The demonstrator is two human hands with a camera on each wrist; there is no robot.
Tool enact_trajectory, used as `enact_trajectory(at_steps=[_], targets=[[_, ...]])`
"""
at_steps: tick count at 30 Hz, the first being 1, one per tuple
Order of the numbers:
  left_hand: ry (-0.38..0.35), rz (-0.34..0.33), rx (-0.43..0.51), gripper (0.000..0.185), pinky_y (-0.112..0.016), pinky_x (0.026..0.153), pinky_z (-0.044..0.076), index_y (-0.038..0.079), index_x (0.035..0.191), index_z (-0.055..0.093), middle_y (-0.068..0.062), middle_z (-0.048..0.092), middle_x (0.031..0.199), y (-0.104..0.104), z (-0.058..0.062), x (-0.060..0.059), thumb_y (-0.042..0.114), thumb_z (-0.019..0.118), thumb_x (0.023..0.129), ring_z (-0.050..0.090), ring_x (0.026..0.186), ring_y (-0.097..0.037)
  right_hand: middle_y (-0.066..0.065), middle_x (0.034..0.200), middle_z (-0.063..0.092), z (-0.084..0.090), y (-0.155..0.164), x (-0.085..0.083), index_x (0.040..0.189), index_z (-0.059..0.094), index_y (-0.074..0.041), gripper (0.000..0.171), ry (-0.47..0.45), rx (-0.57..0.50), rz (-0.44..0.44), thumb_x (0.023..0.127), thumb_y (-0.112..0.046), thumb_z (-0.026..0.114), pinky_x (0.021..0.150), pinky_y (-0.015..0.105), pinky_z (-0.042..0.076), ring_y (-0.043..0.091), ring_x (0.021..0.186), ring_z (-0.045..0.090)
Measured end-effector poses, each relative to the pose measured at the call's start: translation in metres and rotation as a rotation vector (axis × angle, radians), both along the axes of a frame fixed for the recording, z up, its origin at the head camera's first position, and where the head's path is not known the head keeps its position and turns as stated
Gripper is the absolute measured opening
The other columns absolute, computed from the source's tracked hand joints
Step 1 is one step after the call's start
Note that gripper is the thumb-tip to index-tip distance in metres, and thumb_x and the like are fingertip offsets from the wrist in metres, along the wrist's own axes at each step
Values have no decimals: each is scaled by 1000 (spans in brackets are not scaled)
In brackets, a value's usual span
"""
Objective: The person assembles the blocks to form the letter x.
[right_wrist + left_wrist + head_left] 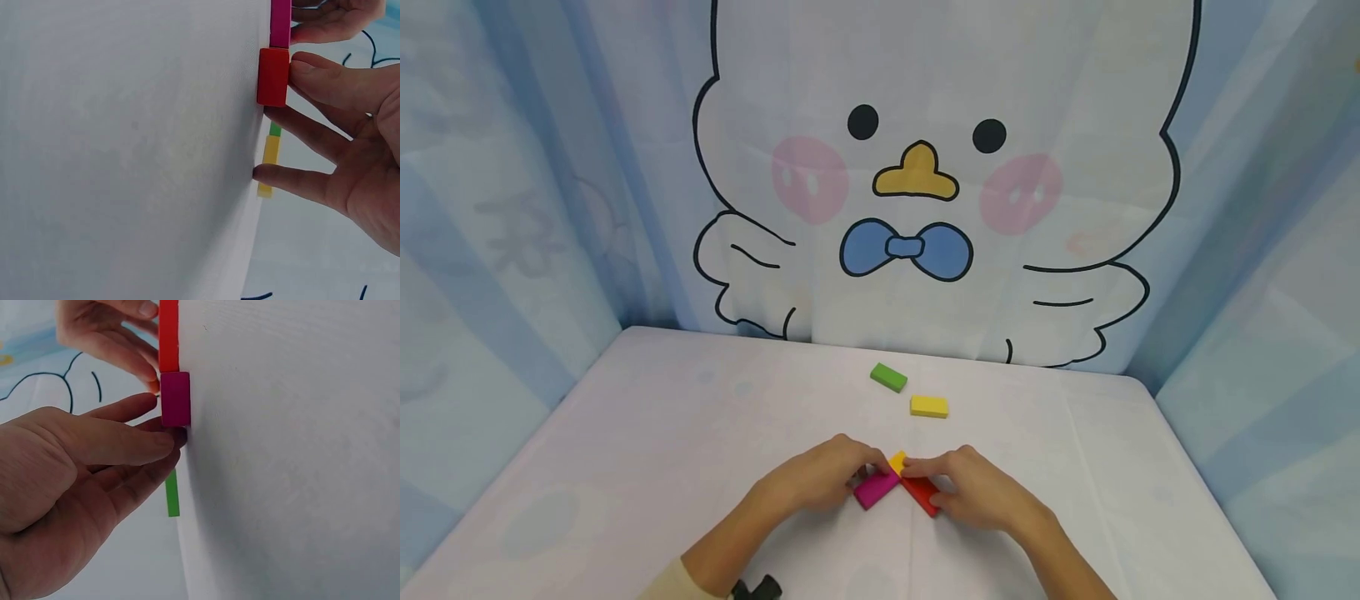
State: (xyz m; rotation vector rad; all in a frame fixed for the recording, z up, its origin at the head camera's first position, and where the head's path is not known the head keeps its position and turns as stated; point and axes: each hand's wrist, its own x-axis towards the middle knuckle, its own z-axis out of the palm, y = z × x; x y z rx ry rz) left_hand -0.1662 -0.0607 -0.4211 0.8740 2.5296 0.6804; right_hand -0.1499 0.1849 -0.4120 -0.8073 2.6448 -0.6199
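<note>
Near the table's (625, 433) front edge, the left hand (820, 479) pinches the magenta block (876, 489) and the right hand (973, 487) pinches the red block (921, 493), ends angled together beneath a small orange-yellow block (897, 461) (possibly touching; fingers hide the joint), apparently keeping all 3 aligned.

No readable text, label or number anywhere — only a cartoon drawing.
</note>
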Motion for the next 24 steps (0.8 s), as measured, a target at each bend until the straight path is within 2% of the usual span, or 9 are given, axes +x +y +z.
enact_trajectory(at_steps=[8, 13, 18, 21, 24], targets=[[40, 7, 3, 38, -30, 93, 50, 24, 119, 66, 10, 65, 110, -4, 5, 0, 1, 62, 90, 58, 101, -10, -20, 123, 61, -3, 5, -1, 126, 64, -29, 47, 12, -47, 27, 86, -5, 66, 100, 43, 45, 11, 121, 55], [93, -31, -8, 38, -35, 100, 46, 22, 124, 64, 9, 60, 128, -4, 4, -2, 4, 62, 90, 55, 118, -14, -14, 129, 59, -3, 6, -2, 125, 65, -29, 45, 18, -67, 42, 87, -5, 66, 100, 42, 45, 12, 124, 53], [124, -87, -31, 45, -38, 103, 43, 25, 133, 58, 10, 49, 143, -2, -1, -5, 12, 65, 90, 47, 130, -16, -14, 131, 58, 1, 9, -4, 124, 65, -31, 43, 11, -61, 7, 88, -8, 66, 99, 44, 46, 16, 126, 52], [126, -118, -47, 50, -45, 106, 39, 28, 138, 53, 11, 43, 147, -2, -2, -5, 17, 66, 91, 43, 134, -19, -12, 132, 58, 2, 13, -6, 125, 65, -30, 41, 29, -63, -2, 89, -10, 65, 99, 45, 46, 17, 126, 51], [113, -131, -73, 52, -58, 107, 32, 34, 140, 49, 14, 39, 149, -1, -3, -4, 20, 64, 92, 39, 137, -23, -9, 133, 58, 1, 17, -9, 126, 65, -28, 41, 69, -72, 2, 89, -9, 64, 100, 45, 45, 17, 127, 50]])
